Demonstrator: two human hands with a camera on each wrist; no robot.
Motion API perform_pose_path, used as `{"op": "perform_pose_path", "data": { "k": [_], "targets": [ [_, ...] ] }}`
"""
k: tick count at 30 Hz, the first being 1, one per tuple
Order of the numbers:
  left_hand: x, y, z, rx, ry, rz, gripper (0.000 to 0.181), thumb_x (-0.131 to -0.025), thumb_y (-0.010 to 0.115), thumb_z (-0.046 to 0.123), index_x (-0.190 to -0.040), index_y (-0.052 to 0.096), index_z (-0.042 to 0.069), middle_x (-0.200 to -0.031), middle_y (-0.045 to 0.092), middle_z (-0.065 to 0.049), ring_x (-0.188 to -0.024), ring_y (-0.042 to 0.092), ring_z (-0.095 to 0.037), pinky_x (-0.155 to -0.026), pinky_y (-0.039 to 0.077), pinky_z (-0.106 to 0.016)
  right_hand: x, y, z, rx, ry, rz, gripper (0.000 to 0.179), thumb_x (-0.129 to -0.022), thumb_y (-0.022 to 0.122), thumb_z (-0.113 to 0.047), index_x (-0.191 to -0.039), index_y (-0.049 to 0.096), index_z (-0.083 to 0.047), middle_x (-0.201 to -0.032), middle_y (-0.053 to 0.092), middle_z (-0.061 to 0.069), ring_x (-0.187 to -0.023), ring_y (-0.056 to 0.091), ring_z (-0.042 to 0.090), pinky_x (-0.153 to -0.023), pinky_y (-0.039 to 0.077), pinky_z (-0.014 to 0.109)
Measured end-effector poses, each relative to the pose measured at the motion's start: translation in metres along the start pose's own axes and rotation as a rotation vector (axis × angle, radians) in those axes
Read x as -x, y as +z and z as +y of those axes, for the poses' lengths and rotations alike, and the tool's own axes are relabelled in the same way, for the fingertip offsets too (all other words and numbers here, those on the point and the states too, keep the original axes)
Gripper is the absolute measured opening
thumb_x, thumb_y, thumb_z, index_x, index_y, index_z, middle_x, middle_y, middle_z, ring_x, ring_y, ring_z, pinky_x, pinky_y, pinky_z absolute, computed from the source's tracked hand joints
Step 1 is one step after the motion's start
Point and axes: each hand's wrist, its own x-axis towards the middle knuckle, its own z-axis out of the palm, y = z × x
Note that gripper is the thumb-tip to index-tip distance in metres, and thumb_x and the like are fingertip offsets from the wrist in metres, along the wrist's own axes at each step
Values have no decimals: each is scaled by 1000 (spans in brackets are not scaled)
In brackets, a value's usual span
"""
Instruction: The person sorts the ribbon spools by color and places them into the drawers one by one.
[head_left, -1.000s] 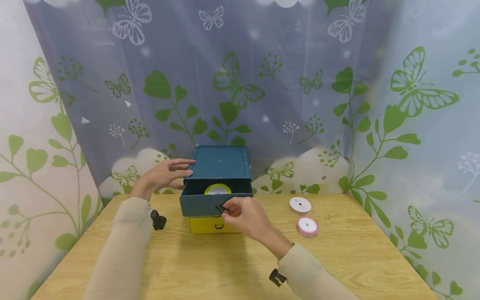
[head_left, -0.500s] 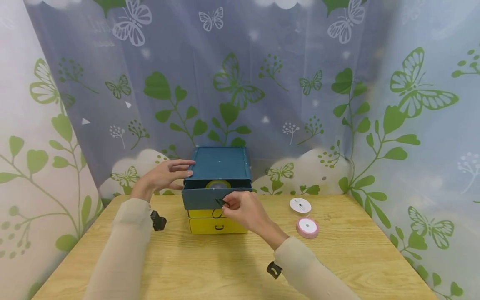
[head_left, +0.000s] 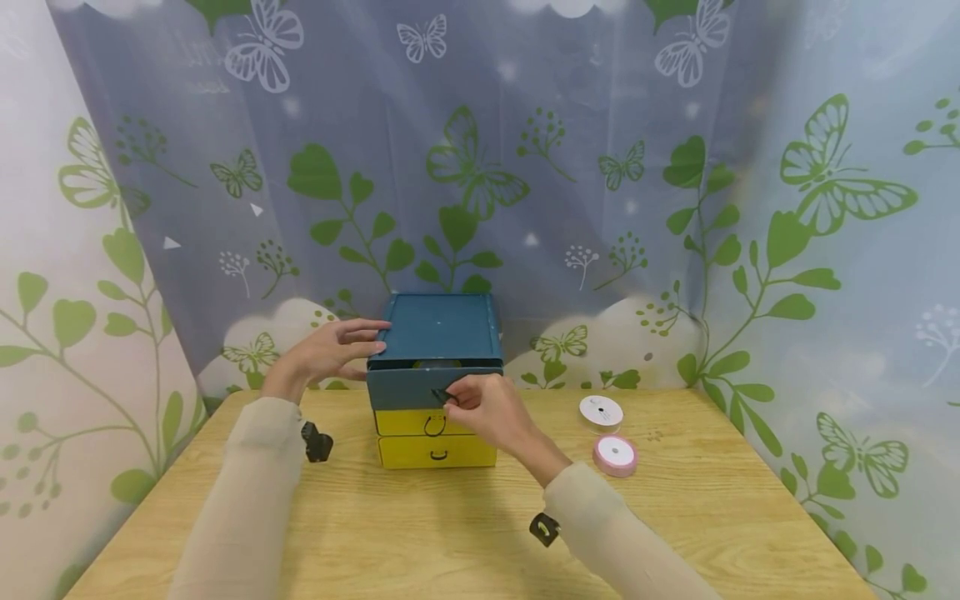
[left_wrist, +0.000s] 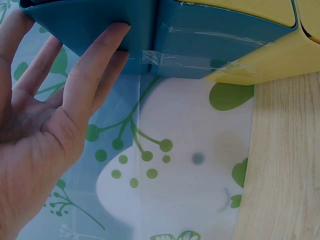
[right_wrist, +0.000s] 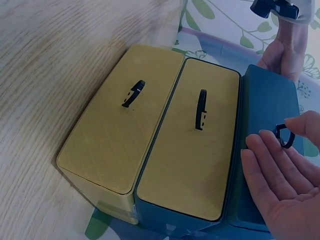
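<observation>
A small drawer cabinet (head_left: pixel 442 321) stands at the table's back, its blue top drawer (head_left: pixel 399 390) pulled out slightly. Through the narrow gap above that drawer's front, a round yellow-edged thing (head_left: pixel 437 363) is barely visible. My right hand (head_left: pixel 489 412) pinches the drawer's black handle (right_wrist: pixel 285 137) between thumb and finger; in the right wrist view the other fingers extend beside the blue front. On the cabinet's left side rests my left hand (head_left: pixel 330 348), its fairly straight fingers touching the blue casing (left_wrist: pixel 110 25). Below are two closed yellow drawers (head_left: pixel 405 451) with black handles.
Right of the cabinet, a white ribbon spool (head_left: pixel 600 411) and a pink-edged ribbon spool (head_left: pixel 615 456) lie on the wooden table (head_left: pixel 420 533). A patterned curtain (head_left: pixel 555 208) hangs close behind the cabinet and along both sides.
The blue drawer has slid back into the cabinet, with my right hand on its handle moving inward. The yellow-edged thing inside is now mostly hidden. My left hand has stayed in place.
</observation>
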Motion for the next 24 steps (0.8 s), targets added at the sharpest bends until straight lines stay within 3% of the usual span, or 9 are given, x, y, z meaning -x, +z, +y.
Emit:
{"op": "perform_pose_path", "data": {
  "k": [24],
  "targets": [
    [3, 3, 4, 5, -2, 6, 65, -105, 63, 27, -162, 35, 14, -172, 17, -22, -155, 29, -45, -107, 56, -53, -12, 3, 10, -87, 47, 22, 19, -95, 74, -15, -111, 77, -6, -103, 79, 9, -89, 74, 18, -84, 64, 34]
  ]
}}
